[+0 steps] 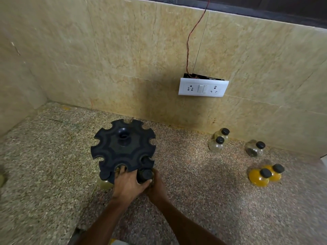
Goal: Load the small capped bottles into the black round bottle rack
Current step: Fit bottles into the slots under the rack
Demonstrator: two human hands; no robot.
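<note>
Gripping one bottle (pixel 145 175) together, both hands meet beneath rack (pixel 123 147).

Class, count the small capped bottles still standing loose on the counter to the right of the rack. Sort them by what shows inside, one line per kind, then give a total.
Yellow-filled bottles: 2
Clear or pale bottles: 2
Bottle with dark contents: 1
Total: 5

We see a speckled stone counter (pixel 203 183) filling the lower frame. At centre left the black round rack (pixel 123 147) stands on it, at right two clear bottles (pixel 218 141) and a third (pixel 254 149) near the wall, and below them two yellow bottles (pixel 265 175), touching
</note>
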